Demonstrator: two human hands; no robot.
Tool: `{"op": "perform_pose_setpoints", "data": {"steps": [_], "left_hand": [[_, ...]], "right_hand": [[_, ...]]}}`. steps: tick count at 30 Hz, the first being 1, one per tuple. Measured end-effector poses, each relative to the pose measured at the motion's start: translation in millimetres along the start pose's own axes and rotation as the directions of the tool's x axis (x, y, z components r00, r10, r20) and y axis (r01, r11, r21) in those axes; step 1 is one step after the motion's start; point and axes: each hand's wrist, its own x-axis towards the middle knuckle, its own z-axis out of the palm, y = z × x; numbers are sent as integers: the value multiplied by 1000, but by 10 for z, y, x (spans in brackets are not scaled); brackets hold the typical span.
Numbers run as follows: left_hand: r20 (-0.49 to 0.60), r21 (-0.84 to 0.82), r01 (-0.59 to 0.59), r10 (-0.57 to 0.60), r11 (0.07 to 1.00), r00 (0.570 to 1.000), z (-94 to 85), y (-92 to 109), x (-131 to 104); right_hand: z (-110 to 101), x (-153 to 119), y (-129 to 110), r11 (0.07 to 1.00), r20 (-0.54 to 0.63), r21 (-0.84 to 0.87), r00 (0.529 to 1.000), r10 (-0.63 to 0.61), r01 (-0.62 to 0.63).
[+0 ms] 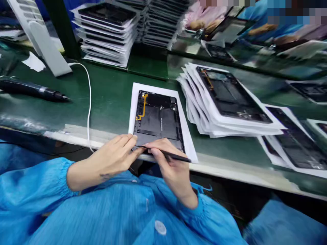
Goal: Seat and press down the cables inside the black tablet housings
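An opened black tablet housing (pixel 160 117) with an orange flex cable (pixel 144 107) lies on a white sheet (pixel 188 144) at the bench edge. My right hand (pixel 171 163) is closed around black tweezers (pixel 178 157), whose tip points left at the housing's near edge. Close beside that tip, my left hand (pixel 114 156) rests at the near left corner of the housing, thumb and fingers drawn together. Whatever is between the left fingertips is too small to make out.
Stacked housings on white sheets stand right (pixel 230 98) and back left (pixel 107 34). A black electric screwdriver (pixel 33 90), white cable (pixel 89 102) and white stand (pixel 48 47) are left. Further housings (pixel 298 139) lie far right. Other people's hands (pixel 204 25) show across the bench.
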Motion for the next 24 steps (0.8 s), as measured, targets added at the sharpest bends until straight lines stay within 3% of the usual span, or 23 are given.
{"op": "perform_pose_setpoints", "data": {"steps": [6, 16, 20, 24], "left_hand": [[-22, 24, 43, -42, 999, 999, 44, 37, -34], [-84, -11, -17, 16, 1000, 996, 76, -39, -111], [-163, -155, -37, 12, 987, 987, 138, -128, -267], [-138, -125, 16, -33, 992, 990, 121, -105, -291]], "right_hand": [[40, 84, 3, 998, 60, -33, 997, -54, 56], [-10, 127, -25, 989, 135, -34, 981, -140, 145], [-45, 173, -38, 989, 188, -65, 975, -121, 135], [-176, 147, -6, 994, 201, -59, 977, -75, 88]]}}
